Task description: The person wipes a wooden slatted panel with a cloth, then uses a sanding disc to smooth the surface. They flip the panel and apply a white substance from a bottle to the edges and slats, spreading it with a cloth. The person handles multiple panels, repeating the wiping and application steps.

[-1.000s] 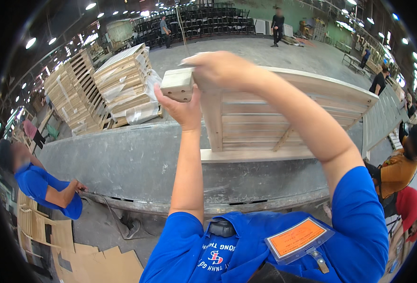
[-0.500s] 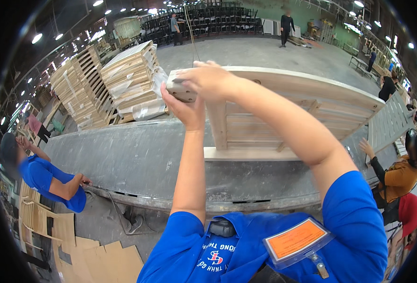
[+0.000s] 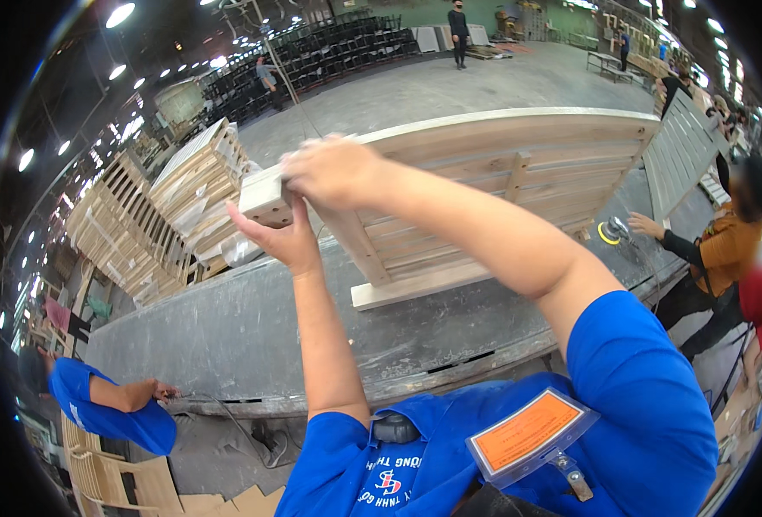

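A pale wooden slatted panel (image 3: 450,142) stands on its long edge on the grey table. At the raised left end of its top rail (image 3: 264,191), dark holes show in the end face. My left hand (image 3: 284,241) cups that end from below, thumb on one side and fingers on the other. Over the top of the rail, my right hand (image 3: 333,172) bends its fingers down, somewhat smeared by motion. A dark grey edge shows beneath those fingers; what it belongs to I cannot make out.
The long grey table (image 3: 226,345) runs across in front of me. A round yellow-rimmed sander (image 3: 612,230) lies right of the panel, near a co-worker in orange (image 3: 717,246). Another in blue (image 3: 109,392) works at the left. Stacked wooden frames (image 3: 131,233) stand beyond the table.
My right hand has drawn back from the rail's end, baring more of it. The panel sits at a different slant in view, and the whole view has turned. The sander has come into sight.
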### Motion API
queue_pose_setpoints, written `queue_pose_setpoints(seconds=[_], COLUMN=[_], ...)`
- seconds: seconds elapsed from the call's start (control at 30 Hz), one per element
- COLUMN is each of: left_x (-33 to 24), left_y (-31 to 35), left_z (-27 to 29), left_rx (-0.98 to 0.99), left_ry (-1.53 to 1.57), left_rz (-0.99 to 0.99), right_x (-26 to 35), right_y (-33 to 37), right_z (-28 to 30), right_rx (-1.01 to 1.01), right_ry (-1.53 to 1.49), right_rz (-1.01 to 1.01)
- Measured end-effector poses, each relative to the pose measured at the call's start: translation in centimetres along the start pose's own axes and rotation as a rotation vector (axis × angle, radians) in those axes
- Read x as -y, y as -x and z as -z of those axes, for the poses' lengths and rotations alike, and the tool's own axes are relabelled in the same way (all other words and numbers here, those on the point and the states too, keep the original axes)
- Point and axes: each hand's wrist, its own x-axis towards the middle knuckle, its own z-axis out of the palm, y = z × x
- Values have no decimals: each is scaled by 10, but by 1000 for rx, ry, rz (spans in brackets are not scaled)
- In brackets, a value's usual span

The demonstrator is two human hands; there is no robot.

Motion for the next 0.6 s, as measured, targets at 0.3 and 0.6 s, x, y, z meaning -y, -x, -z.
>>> queue_pose_setpoints(seconds=[0.3,0.6], left_x=[-29,-19], left_y=[-7,-10], left_z=[12,22], left_rx=[39,86], left_ry=[-74,-184], left_rz=[18,-101], right_x=[26,-19], right_y=[0,81], right_z=[21,63], right_rx=[11,-177], right_ry=[-5,151], right_rz=[-166,-296])
